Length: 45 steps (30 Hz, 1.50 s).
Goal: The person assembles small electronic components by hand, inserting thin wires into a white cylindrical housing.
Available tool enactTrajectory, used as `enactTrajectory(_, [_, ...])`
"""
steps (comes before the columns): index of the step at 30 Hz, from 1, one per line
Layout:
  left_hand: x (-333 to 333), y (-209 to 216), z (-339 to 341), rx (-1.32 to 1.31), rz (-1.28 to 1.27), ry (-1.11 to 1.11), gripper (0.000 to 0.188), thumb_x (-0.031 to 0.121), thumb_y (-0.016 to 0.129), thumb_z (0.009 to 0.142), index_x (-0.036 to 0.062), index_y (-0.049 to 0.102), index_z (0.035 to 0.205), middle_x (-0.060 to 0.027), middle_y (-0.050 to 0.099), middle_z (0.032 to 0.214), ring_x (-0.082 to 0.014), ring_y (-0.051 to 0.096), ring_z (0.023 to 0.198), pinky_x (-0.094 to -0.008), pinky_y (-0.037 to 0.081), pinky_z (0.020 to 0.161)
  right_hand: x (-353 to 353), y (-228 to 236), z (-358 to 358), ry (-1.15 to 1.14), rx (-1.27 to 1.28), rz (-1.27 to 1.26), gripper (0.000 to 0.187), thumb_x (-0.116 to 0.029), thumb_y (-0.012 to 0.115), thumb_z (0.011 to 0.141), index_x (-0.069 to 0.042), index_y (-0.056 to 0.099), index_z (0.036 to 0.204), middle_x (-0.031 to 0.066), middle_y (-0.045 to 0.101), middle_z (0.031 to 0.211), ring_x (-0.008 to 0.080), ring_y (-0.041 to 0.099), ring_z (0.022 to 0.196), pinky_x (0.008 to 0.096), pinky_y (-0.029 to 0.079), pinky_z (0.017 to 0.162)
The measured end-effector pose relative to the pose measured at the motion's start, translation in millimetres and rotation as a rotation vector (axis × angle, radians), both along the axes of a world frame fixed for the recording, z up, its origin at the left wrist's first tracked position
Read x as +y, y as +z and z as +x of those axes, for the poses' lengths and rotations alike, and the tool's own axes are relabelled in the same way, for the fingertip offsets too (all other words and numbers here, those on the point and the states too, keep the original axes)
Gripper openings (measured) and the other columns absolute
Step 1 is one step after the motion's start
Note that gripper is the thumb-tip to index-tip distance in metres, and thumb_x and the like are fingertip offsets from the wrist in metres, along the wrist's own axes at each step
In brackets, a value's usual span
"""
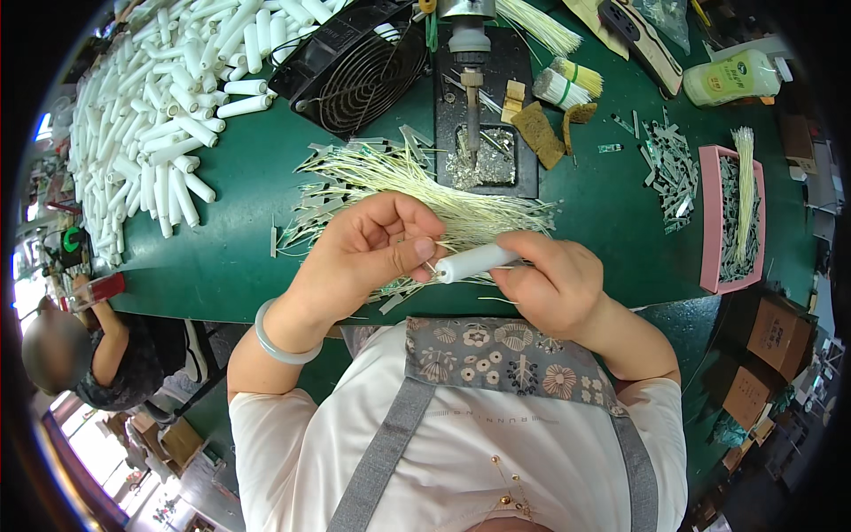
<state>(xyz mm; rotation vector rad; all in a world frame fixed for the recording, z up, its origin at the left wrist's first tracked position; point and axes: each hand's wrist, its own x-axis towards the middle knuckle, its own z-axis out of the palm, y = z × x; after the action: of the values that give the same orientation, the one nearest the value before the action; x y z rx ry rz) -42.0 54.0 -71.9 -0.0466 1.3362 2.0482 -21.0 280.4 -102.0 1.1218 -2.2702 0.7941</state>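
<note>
My right hand (551,279) grips a short white tube (472,262), held level above the table's near edge. My left hand (377,251) pinches at the tube's open left end, fingertips closed on thin pale wire ends there. Just behind both hands lies a spread bundle of pale yellow wires with small metal tabs (390,182). A pale green bangle (282,341) sits on my left wrist.
A big heap of white tubes (164,97) covers the green table (239,253) at the far left. A black fan (355,66) and a solder pot with an iron above it (483,155) stand behind. A pink tray of metal strips (731,222) sits right. Another person (80,355) sits lower left.
</note>
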Motion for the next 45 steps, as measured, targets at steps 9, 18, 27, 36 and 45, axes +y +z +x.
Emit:
enactTrajectory(9, [12.0,-0.3,0.2,0.000,0.059,-0.025,0.013,0.005,0.056,0.083,-0.0005,0.052,0.094,-0.0051,0.058,0.082,-0.0081,0.055,0.072,-0.0192,0.046,0.063,-11.6,38.5,-13.6,0.010,-0.709,-0.407,0.017,-0.005,0.071,0.064,-0.005,0.057,0.074,0.0083,0.060,0.080,0.0210,0.060,0.068,0.0288,0.048,0.056])
enactTrajectory(18, [21.9,7.2,4.2,0.302,-0.164,-0.051,0.011,0.004,0.055,0.084,-0.0014,0.049,0.092,-0.0037,0.055,0.081,-0.0064,0.053,0.070,-0.0189,0.046,0.062,-11.6,36.3,-22.5,0.052,-0.628,-0.312,0.021,-0.005,0.069,0.066,-0.004,0.054,0.080,0.0069,0.056,0.075,0.0200,0.057,0.063,0.0277,0.046,0.052])
enactTrajectory(27, [28.7,-0.8,9.0,0.183,-0.058,0.158,0.009,0.005,0.055,0.084,0.0009,0.050,0.089,-0.0021,0.052,0.083,-0.0066,0.051,0.071,-0.0189,0.045,0.064,-15.5,0.6,4.0,-0.009,-0.426,-0.199,0.026,-0.011,0.071,0.066,-0.007,0.049,0.080,0.0062,0.056,0.077,0.0204,0.056,0.057,0.0296,0.046,0.047])
enactTrajectory(36, [11.5,4.5,2.5,0.388,-0.088,-0.037,0.007,0.001,0.058,0.080,-0.0007,0.053,0.085,-0.0084,0.058,0.090,-0.0123,0.055,0.081,-0.0243,0.045,0.075,-5.2,6.6,3.4,0.222,-1.177,-0.429,0.021,-0.006,0.067,0.073,-0.006,0.048,0.080,0.0031,0.061,0.078,0.0079,0.055,0.058,0.0212,0.043,0.052])
enactTrajectory(45, [18.7,7.5,4.3,0.172,0.001,-0.083,0.008,0.001,0.055,0.082,0.0014,0.047,0.083,-0.0129,0.058,0.090,-0.0108,0.055,0.076,-0.0223,0.045,0.069,-2.7,9.1,2.4,0.252,-1.118,-0.386,0.020,-0.006,0.066,0.073,-0.007,0.046,0.079,0.0036,0.060,0.072,0.0132,0.057,0.057,0.0248,0.043,0.052])
